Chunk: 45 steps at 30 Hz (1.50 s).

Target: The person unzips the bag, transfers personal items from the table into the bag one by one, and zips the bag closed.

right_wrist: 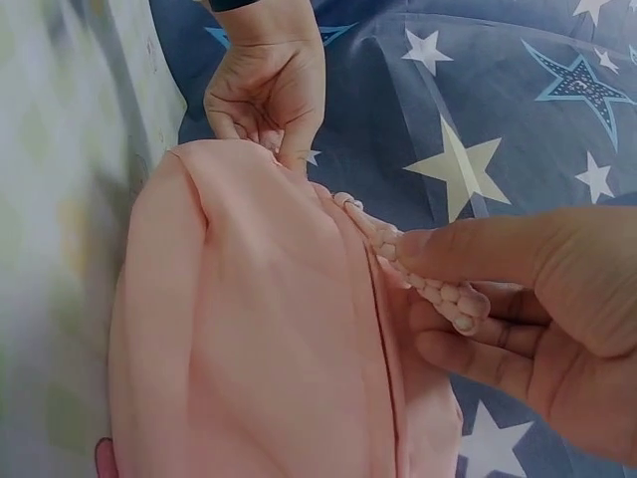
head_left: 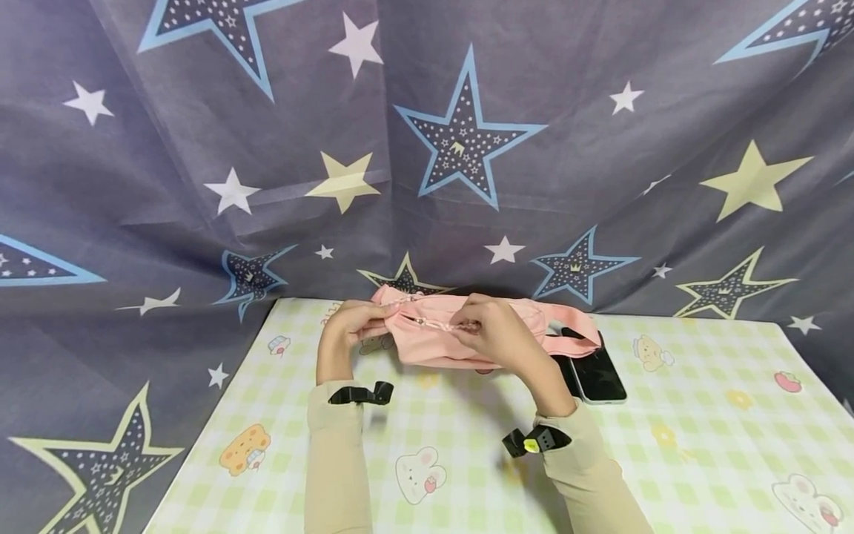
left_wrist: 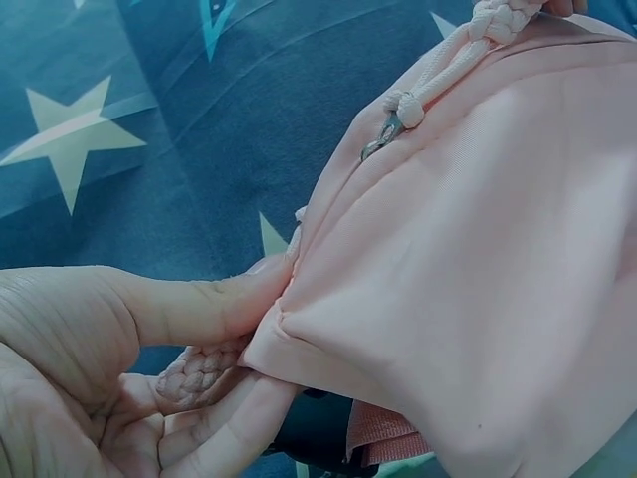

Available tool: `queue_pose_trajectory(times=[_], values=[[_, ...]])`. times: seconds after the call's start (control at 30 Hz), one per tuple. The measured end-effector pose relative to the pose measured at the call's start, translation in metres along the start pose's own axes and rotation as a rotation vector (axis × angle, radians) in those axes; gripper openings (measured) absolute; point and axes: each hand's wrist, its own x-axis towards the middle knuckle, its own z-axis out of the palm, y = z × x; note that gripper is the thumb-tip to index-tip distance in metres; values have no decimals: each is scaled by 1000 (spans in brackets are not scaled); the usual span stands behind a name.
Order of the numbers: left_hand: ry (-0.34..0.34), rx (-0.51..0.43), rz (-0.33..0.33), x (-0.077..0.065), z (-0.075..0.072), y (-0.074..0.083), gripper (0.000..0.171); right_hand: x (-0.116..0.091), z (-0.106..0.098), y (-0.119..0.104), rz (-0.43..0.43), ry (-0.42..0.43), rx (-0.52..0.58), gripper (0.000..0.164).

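A pink fabric waist bag [head_left: 430, 352] stands on the table near the back, its zipper running along the upper part. My left hand [head_left: 350, 326] pinches the bag's left end between thumb and fingers; a braided cord [left_wrist: 202, 373] lies against those fingers in the left wrist view. With thumb and fingers, my right hand [right_wrist: 537, 309] grips the braided zipper pull [right_wrist: 438, 287]. The metal zipper slider [left_wrist: 380, 137] shows at the cord's knotted end. In the head view, a short dark gap in the zipper shows left of the slider.
A phone [head_left: 603, 377] with a dark screen lies right of the bag, partly under its pink strap [head_left: 582, 331]. A checked cloth with cartoon prints covers the table [head_left: 267, 512]. Directly behind it hangs a dark star-patterned curtain [head_left: 300, 126].
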Motion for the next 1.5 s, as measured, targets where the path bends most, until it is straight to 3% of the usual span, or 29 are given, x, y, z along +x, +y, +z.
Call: queue_pose_trajectory(times=[0.27,0.5,0.8,0.9,1.23,1.5], values=[[-10,-2,4,2,1,1,8,-5,-14,6,75,-24,33,6],[-22,24,8,2,0,0,6,-9,-27,14,90,-40,78,6],[-8,34,0,2,-3,-1,3,-21,-50,32,195,-82,118,7],[-19,34,1,2,-5,-2,9,-25,-55,38,220,-106,137,7],[-48,48,-4,1,-5,1,16,-36,-72,57,229,-159,154,8],[-68,54,-13,1,-6,0,14,-51,-87,71,366,-220,114,6]])
